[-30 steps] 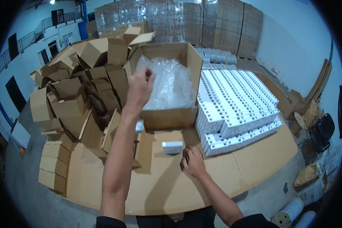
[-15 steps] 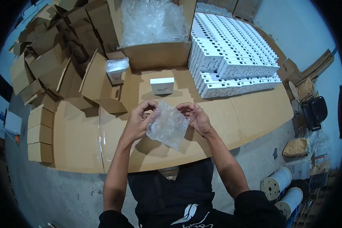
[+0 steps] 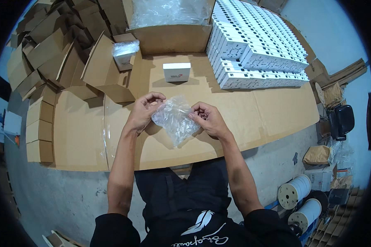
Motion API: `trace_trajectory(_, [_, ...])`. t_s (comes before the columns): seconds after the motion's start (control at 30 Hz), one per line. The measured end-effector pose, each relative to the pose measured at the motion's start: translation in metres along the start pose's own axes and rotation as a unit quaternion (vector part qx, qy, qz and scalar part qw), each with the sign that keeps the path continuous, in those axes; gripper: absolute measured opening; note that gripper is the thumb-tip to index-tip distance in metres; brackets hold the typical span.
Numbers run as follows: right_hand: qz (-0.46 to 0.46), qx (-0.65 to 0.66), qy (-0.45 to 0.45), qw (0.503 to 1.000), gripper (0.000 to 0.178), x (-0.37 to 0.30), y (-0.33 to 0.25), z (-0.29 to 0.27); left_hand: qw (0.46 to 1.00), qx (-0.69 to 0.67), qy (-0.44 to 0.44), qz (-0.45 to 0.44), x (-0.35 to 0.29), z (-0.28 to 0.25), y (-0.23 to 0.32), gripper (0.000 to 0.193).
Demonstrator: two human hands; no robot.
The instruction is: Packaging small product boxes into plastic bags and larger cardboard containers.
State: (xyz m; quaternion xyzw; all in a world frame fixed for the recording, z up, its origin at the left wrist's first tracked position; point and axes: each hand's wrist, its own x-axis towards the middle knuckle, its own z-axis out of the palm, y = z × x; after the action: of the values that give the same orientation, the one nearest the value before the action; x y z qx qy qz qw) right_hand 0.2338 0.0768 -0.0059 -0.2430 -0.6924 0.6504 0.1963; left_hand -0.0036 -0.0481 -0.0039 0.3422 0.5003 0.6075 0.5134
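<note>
Left hand (image 3: 143, 110) and right hand (image 3: 208, 118): each grip pinches one side of a clear, crinkled plastic bag (image 3: 175, 120), above the tabletop's (image 3: 80, 133) near part. Bag roughly diamond-shaped, one corner pointing toward the person's body; long axis hard to tell. Tabletop faced in smooth brown cardboard. Beyond: small white box (image 3: 177, 73), open carton (image 3: 173, 40) of filmy plastic, stacked white boxes (image 3: 255, 43). Grey, stained floor (image 3: 78, 197) below.

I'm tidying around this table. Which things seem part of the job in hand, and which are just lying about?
Seemingly part of the job:
clear plastic, in left hand and right hand
white box, beyond the hands
stacked white boxes
open carton holding wrapped box
big carton holding more plastic

Probably just lying about, off the table:
spools
brown sack
</note>
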Motion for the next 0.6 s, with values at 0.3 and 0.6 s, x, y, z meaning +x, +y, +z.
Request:
trace_trajectory(0.3, [-0.036, 0.025, 0.083, 0.996, 0.007, -0.002, 0.011, 0.004, 0.996, -0.084, 0.022, -0.004, -0.012, 0.015, -0.014, 0.027])
trace_trajectory(0.6, [-0.042, 0.047, 0.119, 0.991, 0.014, 0.004, -0.002, 0.019, 0.99, -0.006, 0.118, 0.08, -0.01, 0.05, -0.023, 0.024])
